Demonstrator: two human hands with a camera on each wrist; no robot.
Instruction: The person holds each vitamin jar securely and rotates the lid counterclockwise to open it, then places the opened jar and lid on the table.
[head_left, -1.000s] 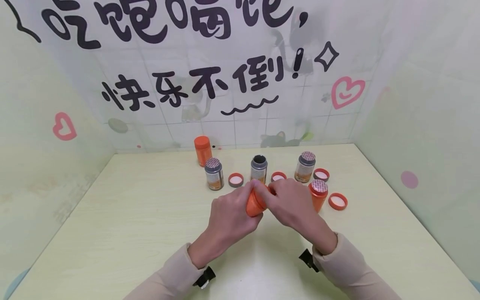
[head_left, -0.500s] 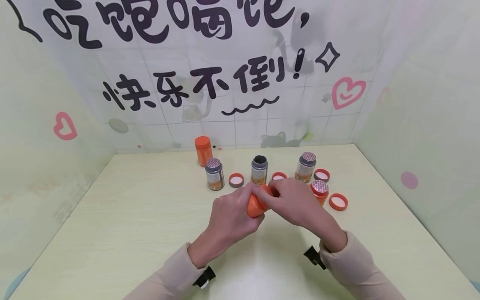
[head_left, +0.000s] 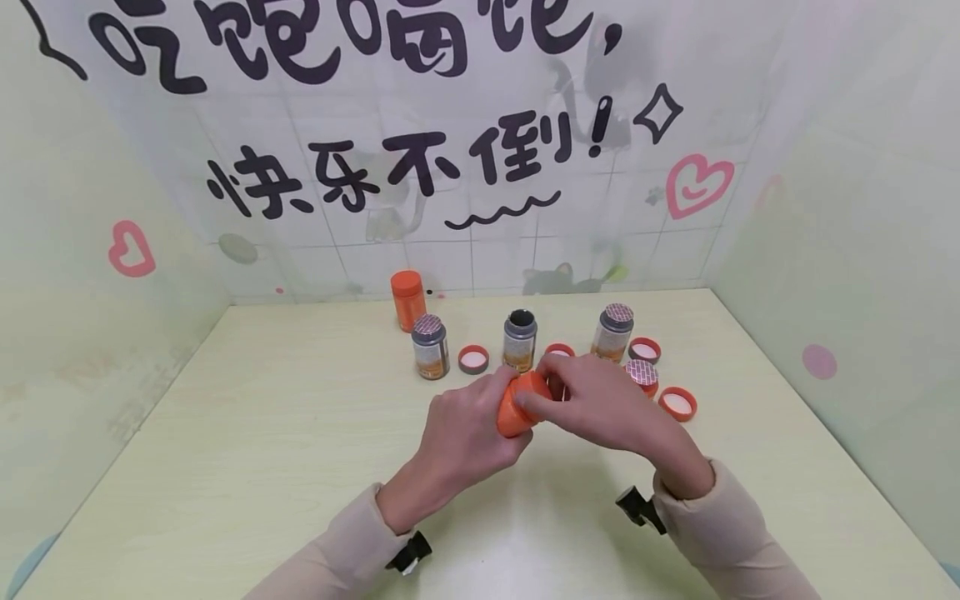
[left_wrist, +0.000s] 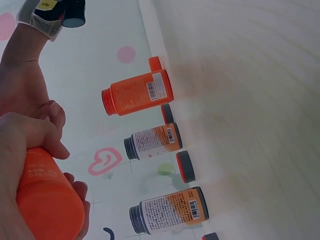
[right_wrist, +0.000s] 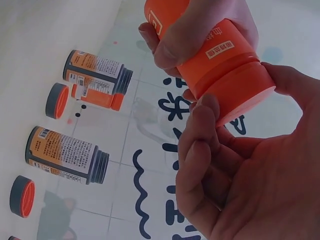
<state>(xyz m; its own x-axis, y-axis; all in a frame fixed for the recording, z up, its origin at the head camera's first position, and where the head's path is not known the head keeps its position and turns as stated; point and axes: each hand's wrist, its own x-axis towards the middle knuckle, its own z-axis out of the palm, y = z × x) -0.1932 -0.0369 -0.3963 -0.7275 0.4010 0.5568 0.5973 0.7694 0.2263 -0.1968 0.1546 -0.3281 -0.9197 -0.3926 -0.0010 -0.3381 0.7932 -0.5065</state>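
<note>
My left hand (head_left: 465,429) grips the body of an orange plastic bottle (head_left: 513,418), which tilts toward the upper right above the table. With thumb and fingers, my right hand (head_left: 607,402) holds the bottle's orange cap (right_wrist: 241,94) by its rim. In the right wrist view the cap sits on the bottle's neck, with a thin seam between cap and body. The left wrist view shows the bottle's base (left_wrist: 52,212) coming out of the left hand. My fingers cover much of the bottle.
Dark bottles (head_left: 431,354) (head_left: 520,340) (head_left: 612,332) stand behind the hands, the middle one with a dark mouth. A capped orange bottle (head_left: 408,302) stands at the back. An uncapped orange bottle (left_wrist: 137,93) is at right. Loose caps (head_left: 473,360) (head_left: 678,404) lie nearby.
My right hand and forearm have shifted slightly right, and the right wrist has turned. More of the orange cap shows between the hands. The left hand stays nearly in place.
</note>
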